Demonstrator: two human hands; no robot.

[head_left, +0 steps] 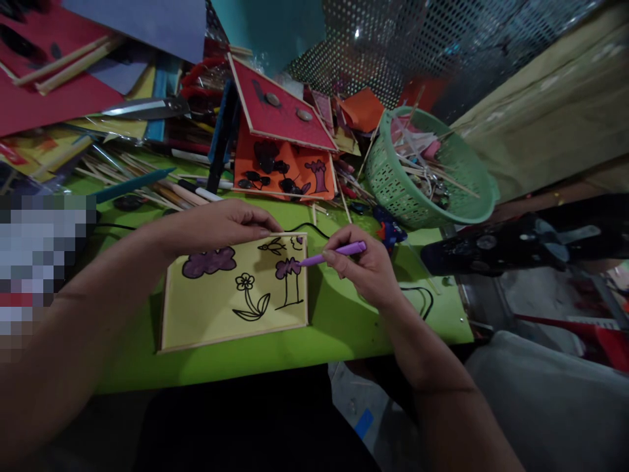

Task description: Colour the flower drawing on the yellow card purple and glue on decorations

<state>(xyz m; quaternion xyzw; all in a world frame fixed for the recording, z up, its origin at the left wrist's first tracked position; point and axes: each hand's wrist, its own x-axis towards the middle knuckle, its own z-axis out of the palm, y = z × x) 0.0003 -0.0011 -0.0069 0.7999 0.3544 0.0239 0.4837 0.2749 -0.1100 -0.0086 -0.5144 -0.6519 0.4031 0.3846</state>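
In the head view, my right hand (366, 265) grips a purple felt-tip pen (341, 252), its tip on the tree crown at the right of a yellow card (201, 314). Thin wooden sticks frame the card. Its black-outlined drawings include a flower (250, 298), a bird (272, 246), a tree (291, 288) and a cloud (209, 262); the cloud and much of the crown are coloured purple. My left hand (236, 223) lies with fingers stretched out along the card's top edge, holding nothing, and covers part of that edge.
A green basket (417, 196) with sticks and scraps stands at the back right of the green table (236, 367). Behind the card are orange (299, 174) and red (289, 118) framed cards, loose sticks (132, 177) and scissors (147, 107). A blue glue gun (390, 229) lies near my right hand.
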